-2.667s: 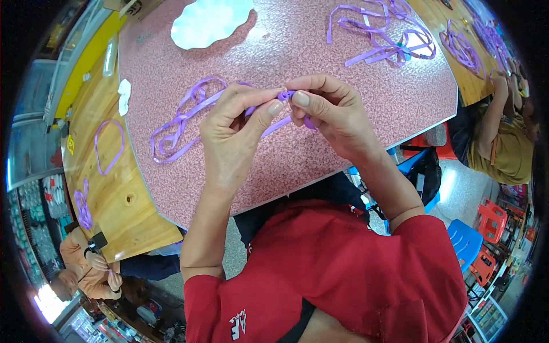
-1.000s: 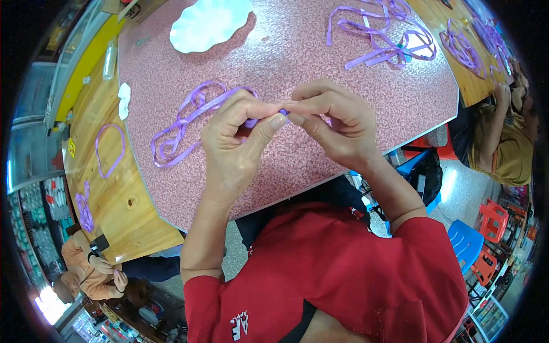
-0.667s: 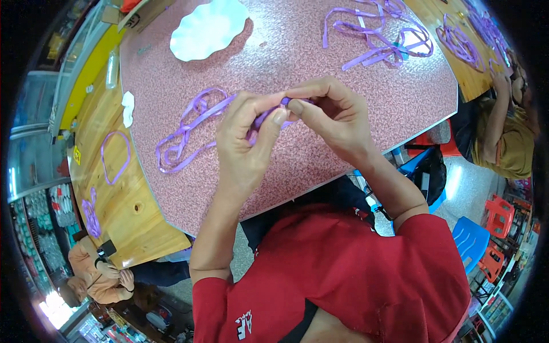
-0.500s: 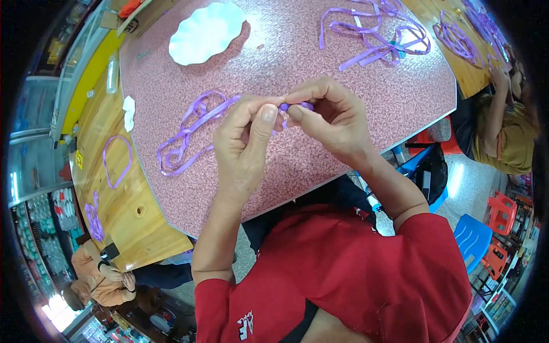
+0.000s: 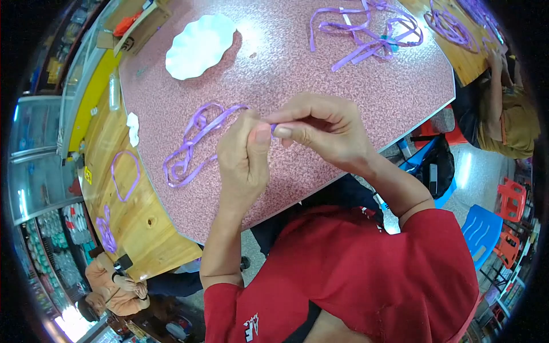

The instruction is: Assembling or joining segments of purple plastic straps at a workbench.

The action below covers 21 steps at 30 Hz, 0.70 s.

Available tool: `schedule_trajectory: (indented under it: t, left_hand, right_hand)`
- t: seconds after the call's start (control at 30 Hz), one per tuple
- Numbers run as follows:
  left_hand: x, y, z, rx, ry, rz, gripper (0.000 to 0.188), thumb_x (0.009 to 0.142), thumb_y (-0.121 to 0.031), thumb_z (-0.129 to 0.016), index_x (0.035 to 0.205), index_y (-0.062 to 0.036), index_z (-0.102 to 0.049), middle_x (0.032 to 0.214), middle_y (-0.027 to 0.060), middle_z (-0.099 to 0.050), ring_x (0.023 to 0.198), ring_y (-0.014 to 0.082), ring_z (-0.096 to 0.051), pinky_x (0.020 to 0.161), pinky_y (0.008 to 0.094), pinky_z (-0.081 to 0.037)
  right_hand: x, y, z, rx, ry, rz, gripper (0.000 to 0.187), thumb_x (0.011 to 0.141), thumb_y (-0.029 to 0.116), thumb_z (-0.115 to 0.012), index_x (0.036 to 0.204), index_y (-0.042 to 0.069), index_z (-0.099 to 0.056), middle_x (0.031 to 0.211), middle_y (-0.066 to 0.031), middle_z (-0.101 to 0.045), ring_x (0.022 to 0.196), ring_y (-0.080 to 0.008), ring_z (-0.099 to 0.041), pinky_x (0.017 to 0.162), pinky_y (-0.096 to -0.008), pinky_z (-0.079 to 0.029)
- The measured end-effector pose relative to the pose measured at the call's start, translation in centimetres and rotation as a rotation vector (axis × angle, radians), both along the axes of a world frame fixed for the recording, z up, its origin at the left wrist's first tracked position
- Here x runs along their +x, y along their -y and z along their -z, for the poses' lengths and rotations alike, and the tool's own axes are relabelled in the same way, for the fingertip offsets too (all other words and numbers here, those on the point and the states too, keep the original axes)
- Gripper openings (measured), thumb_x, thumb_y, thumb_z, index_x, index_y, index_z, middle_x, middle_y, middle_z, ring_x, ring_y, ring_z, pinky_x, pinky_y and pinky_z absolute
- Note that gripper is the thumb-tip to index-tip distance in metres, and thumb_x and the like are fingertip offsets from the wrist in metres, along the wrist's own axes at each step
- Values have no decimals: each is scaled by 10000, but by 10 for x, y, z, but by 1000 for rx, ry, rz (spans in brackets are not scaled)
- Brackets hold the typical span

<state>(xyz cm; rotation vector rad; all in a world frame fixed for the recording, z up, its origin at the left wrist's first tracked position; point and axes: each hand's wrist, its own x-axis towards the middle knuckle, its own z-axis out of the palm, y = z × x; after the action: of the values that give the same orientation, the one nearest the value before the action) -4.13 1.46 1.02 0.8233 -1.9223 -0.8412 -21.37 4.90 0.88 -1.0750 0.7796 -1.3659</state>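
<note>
My left hand (image 5: 243, 153) and my right hand (image 5: 326, 130) meet above the pink speckled table (image 5: 320, 80), thumbs and fingers pinched close together. Both grip a purple ribbon (image 5: 191, 144), of which only a small bit shows between the fingertips. The rest of the ribbon lies in loose loops on the tabletop, to the left of my left hand, and runs up behind it. How the ribbon is folded or knotted inside the fingers is hidden.
Beyond my hands stands a white scalloped dish (image 5: 201, 47). More purple ribbons (image 5: 366, 35) lie tangled at the far right. A wooden table (image 5: 150, 222) on the left holds a ribbon loop (image 5: 126, 176). One person (image 5: 117, 280) sits lower left, another (image 5: 506, 123) at right.
My hands have drawn closer together, and the purple bead-like bits seen between the fingers are now mostly covered. The whole view has shifted slightly.
</note>
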Motion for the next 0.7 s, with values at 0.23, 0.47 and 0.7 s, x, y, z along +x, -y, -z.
schedule_trajectory:
  t: [0.23, 0.47, 0.7]
  left_hand:
    - [-5, -11, 1, 99, -101, 25, 307, 1032, -233, -461, 841, -7, -544, 689, 52, -435, 585, 132, -411, 521, 301, -325]
    - [-7, 5, -1, 93, -46, 10, 299, 1039, -219, -449, 831, -12, -507, 701, 37, -437, 608, 122, -414, 540, 290, -341]
    - [-8, 1, -5, 27, -38, 23, 290, 1041, -208, -433, 840, -11, -505, 716, 54, -471, 623, 147, -448, 562, 300, -361]
  right_hand:
    - [-4, 6, 5, -715, -552, 272, 199, 841, -19, -673, 1034, 28, -680, 872, -127, -659, 731, -233, -657, 609, -283, -512]
    - [1, 8, 11, -388, -356, 176, 187, 882, -15, -655, 1068, -5, -669, 963, -103, -657, 865, -151, -653, 698, -261, -510]
    - [2, 4, 15, -243, -87, 71, 182, 905, -2, -645, 1085, -19, -665, 1030, -89, -634, 904, -118, -606, 724, -244, -487]
